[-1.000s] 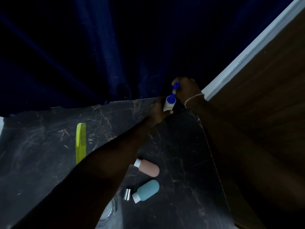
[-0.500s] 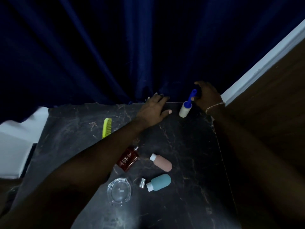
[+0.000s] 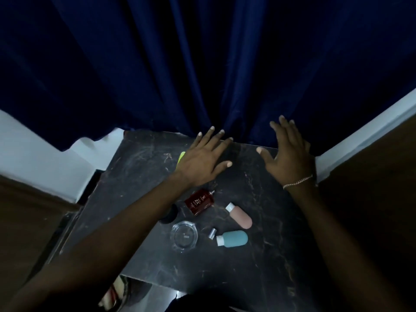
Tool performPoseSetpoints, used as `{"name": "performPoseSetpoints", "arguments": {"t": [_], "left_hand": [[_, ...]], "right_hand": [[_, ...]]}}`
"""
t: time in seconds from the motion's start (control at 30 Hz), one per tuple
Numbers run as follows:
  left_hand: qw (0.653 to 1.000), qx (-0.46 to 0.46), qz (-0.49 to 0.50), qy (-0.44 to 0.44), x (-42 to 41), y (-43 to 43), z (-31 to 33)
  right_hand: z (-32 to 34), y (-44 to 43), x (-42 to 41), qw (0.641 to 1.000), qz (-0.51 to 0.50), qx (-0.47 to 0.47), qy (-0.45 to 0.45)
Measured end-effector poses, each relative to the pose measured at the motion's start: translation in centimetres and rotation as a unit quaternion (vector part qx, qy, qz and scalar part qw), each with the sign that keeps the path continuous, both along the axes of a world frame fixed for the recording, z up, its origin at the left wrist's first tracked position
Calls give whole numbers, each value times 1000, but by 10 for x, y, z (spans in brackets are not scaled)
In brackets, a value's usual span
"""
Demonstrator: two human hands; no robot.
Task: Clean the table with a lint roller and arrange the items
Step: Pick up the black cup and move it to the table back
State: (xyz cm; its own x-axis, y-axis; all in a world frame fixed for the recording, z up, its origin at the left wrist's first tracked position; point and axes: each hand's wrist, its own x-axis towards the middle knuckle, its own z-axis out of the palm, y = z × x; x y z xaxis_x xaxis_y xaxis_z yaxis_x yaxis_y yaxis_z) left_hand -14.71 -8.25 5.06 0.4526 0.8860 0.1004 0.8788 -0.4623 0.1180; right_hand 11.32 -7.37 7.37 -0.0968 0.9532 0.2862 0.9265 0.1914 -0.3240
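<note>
No lint roller is seen — both hands are spread flat and empty at the table's [image 3: 144,167] far edge, left hand [image 3: 202,162] over the comb [image 3: 181,156], right hand [image 3: 289,157] at the far right corner. Mid-table are laid a red perfume bottle [image 3: 200,202], pink bottle [image 3: 239,215], teal bottle [image 3: 233,238] and glass ashtray [image 3: 184,237] — well apart from the hands.

The one camera sits on my head, looking forward and steeply down over my arms onto the dark marbled tabletop [image 3: 258,255], close enough that my forearms fill the lower frame. It faces the blue curtain [image 3: 202,64] hanging behind the tabletop's far edge. The wide lens bends the walls at both sides.
</note>
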Motion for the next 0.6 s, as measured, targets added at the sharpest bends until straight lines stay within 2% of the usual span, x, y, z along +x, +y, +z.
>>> {"name": "performPoseSetpoints", "arguments": {"t": [0.3, 0.6], "left_hand": [[992, -6, 126, 27, -81, -104, -10], [969, -77, 234, -21, -123, -190, -61]], "right_hand": [[-37, -55, -79, 994, 102, -17, 35], [-71, -98, -144, 983, 163, -86, 25]]}}
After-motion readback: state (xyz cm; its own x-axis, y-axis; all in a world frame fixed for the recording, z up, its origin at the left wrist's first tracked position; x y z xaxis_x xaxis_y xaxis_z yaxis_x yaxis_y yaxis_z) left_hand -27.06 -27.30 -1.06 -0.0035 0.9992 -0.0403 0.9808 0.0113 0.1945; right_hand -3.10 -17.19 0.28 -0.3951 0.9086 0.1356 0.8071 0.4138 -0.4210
